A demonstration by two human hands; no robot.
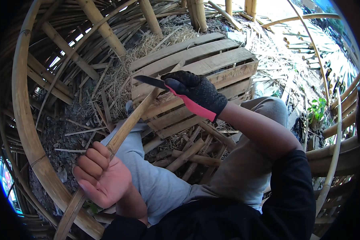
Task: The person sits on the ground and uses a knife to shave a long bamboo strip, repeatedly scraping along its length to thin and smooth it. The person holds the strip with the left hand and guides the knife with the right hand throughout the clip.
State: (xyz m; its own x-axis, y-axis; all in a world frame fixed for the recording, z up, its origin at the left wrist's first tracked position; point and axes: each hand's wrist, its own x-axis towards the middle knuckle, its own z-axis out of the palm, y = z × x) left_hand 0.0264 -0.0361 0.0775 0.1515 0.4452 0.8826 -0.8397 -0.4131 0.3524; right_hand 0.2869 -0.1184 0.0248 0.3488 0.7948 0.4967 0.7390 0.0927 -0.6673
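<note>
My bare left hand (102, 176) is wrapped round a long split bamboo strip (133, 120). The strip slants from the lower left up across my left leg toward a slatted wooden pallet (196, 58). In a black and pink glove, my right hand (192, 90) grips a knife (149, 81), its handle hidden in the fingers. The dark blade points left and lies close over the strip's upper part; whether its edge touches the bamboo I cannot tell. The strip's far tip shows just beyond the glove, above the slats.
Thick bamboo poles (24, 100) curve along the left side. Straw and shavings (140, 48) lie round the pallet. Loose bamboo pieces (188, 155) lie between my legs. Cut bamboo lengths (302, 47) are stacked at the far right, with a small green plant (317, 110) nearer.
</note>
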